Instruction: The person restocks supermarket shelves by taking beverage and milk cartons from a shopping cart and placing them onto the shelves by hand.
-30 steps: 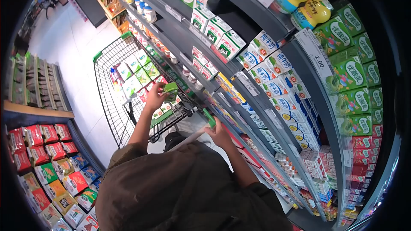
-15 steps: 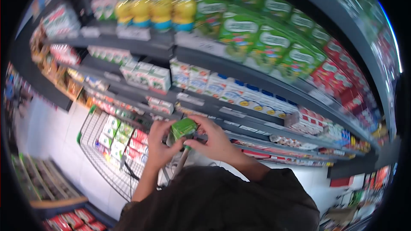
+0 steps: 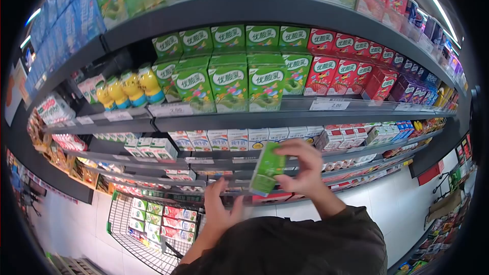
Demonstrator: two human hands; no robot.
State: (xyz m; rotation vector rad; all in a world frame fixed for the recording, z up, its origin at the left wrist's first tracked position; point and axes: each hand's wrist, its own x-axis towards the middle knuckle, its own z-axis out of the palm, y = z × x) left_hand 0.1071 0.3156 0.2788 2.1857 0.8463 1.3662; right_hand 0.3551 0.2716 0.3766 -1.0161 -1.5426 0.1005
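A green drink carton [image 3: 268, 169] is gripped in my right hand [image 3: 304, 169], thumb on one side and fingers on the other, tilted in front of the shelves. My left hand [image 3: 219, 210] is apart from it, lower and to the left, with thumb and fingers spread and nothing between them. Beyond the carton stands a row of white milk cartons [image 3: 238, 140]. Higher up, green drink cartons [image 3: 228, 85] of similar colour stand in stacked rows, with red cartons [image 3: 321, 75] to their right.
A wire shopping cart [image 3: 114, 219] at lower left holds several packs of cartons [image 3: 178, 223]. Yellow bottles [image 3: 131, 89] stand left of the green cartons. Shelf edges [image 3: 214, 120] with price tags run across in front of me. White floor tiles [image 3: 377, 209] show at the right.
My left hand has let go of the green carton and dropped away. My right hand has lifted the carton and turned it. The view has tilted up towards the shelves.
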